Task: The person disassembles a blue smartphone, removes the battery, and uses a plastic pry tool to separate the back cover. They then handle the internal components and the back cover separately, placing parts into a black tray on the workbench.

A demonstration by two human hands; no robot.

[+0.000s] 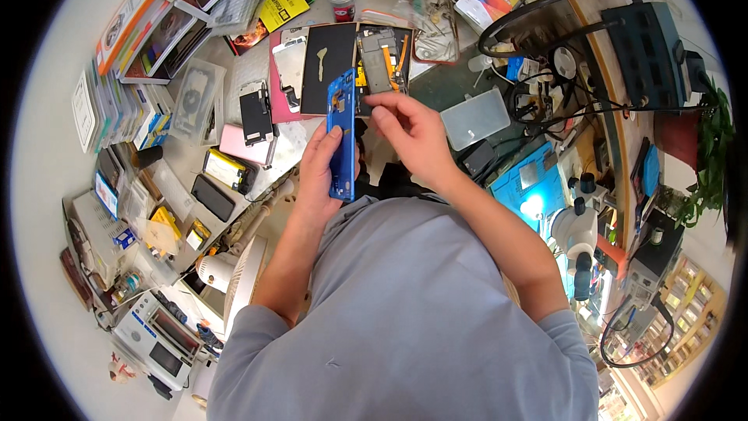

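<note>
My left hand grips a blue phone frame, tilted steeply, with its thumb on the side that shows some small inner parts. Just right of the frame's upper half is my right hand, its fingers curled and its thumb close to the index finger. Whatever is between those fingertips is too small to make out. Beyond both hands lies a dark mat with a small pale key-shaped piece. An opened phone with orange flex cables rests beside it, partly behind the blue frame.
A white phone screen and a black phone part lie left of the mat. Farther back stands a spray can. To the right are a translucent plastic box, a lit blue work mat and a microscope. Cables loop above them.
</note>
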